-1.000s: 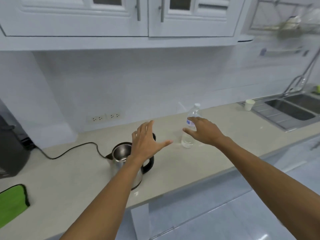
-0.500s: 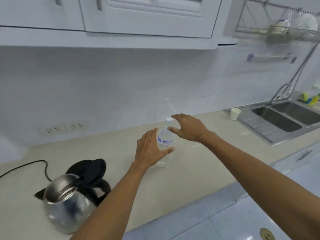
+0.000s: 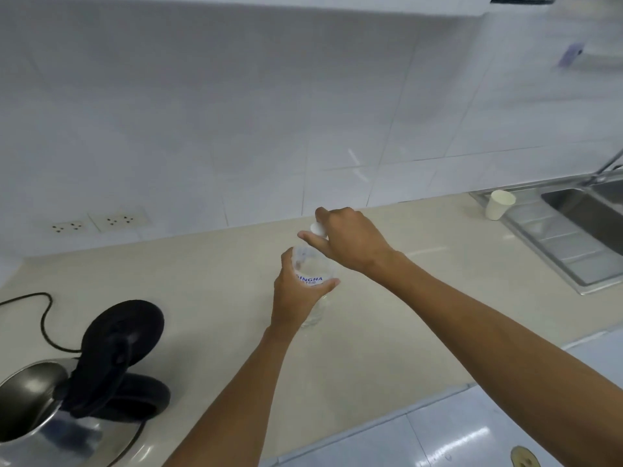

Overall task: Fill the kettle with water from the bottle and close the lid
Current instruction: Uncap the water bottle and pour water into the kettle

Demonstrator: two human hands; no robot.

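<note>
The left hand point(image 3: 292, 299) grips the bottle point(image 3: 312, 281); the right hand point(image 3: 349, 239) pinches its cap point(image 3: 317, 228); squeezing while uncapping could spill water.

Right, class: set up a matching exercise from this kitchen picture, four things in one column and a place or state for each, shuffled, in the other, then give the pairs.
Things
1. kettle lid
2. bottle
3. paper cup
4. bottle cap

Places or states
A. beside the sink
B. under the right hand fingers
C. flipped open
D. gripped by the left hand

Pairs: 1-C, 2-D, 3-A, 4-B
</note>
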